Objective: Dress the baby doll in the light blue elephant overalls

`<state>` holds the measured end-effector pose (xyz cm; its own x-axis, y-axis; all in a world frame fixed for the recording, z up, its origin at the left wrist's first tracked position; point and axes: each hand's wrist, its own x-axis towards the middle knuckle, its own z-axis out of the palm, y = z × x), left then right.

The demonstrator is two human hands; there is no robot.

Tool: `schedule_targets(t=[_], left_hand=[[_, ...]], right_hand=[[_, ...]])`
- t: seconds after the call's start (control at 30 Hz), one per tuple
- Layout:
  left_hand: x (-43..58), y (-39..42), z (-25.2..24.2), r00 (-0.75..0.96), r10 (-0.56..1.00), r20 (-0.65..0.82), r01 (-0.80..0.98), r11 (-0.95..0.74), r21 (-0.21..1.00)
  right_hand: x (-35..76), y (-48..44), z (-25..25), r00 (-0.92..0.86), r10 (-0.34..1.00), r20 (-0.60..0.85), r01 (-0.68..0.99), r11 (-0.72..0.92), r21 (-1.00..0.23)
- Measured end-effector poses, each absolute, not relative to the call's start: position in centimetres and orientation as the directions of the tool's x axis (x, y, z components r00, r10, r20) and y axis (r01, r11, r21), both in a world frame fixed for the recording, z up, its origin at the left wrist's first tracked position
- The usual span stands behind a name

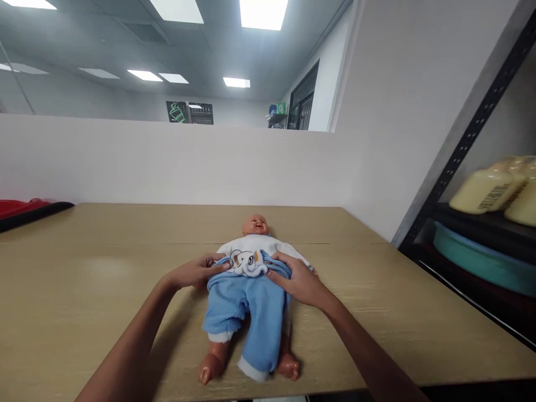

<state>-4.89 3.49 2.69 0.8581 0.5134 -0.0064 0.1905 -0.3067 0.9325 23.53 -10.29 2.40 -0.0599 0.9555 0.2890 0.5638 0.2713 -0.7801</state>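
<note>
Doll (256, 226) lies on its back mid-counter, head twd the far wall (180, 162), feet nr the front edge of the counter (104, 312). It's got a white top (255, 244) on, plus fuzzy blue pants (262, 312) w/ white cuffs. L hand (206, 269) is at the waist on the L side, thumb & fingers pinching the blue cloth there; R hand (298, 279) does the same on the R side, thumb below, fingers above, cloth btwn. White animal-face patch (248, 262) sits btwn the 2 hands; can't tell if it's on the top or the pants. L pant leg is on, w/ a foot (211, 365) poking out past the cuff. R pant leg lies alongside the doll's other leg, whose foot (288, 366) shows beside that cuff, not thru it. Both forearms bare, reaching in from the bottom corners. Far L: sth red (23, 207) w/ a black edge, partly cut off. On the R, a black rack (464, 137) holds pale yellow containers (486, 190), print unreadable, w/ a teal basin (481, 259) below. Over the wall: ceiling lights (263, 12) of the rm beyond.
</note>
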Motion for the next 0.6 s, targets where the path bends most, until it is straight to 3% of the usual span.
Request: schedule_targets(t=[0.07,0.17,0.3,0.4,0.6], left_hand=[[-5.0,4.7,3.6,0.880,0.470,-0.058,0.225,-0.307,0.925],[-4.6,6.8,5.5,0.929,0.351,-0.118,0.232,-0.302,0.925],[-1.6,8.2,7.7,0.954,0.256,-0.158,0.256,-0.415,0.873],[1.5,7.2,8.3,0.945,0.288,-0.155,0.298,-0.563,0.770],[4.2,3.2,7.3,0.958,0.275,-0.084,0.233,-0.571,0.787]], right_hand=[[24.6,-11.0,3.7,-0.173,0.957,0.232,0.563,0.289,-0.774],[26.2,-10.9,4.4,-0.308,0.939,0.154,0.394,0.273,-0.878],[27.2,-8.9,3.7,-0.357,0.925,0.134,0.244,0.231,-0.942],[27.3,-7.8,3.5,-0.384,0.916,0.113,0.232,0.215,-0.949],[28.1,-8.7,4.7,-0.378,0.923,0.077,0.288,0.196,-0.938]])
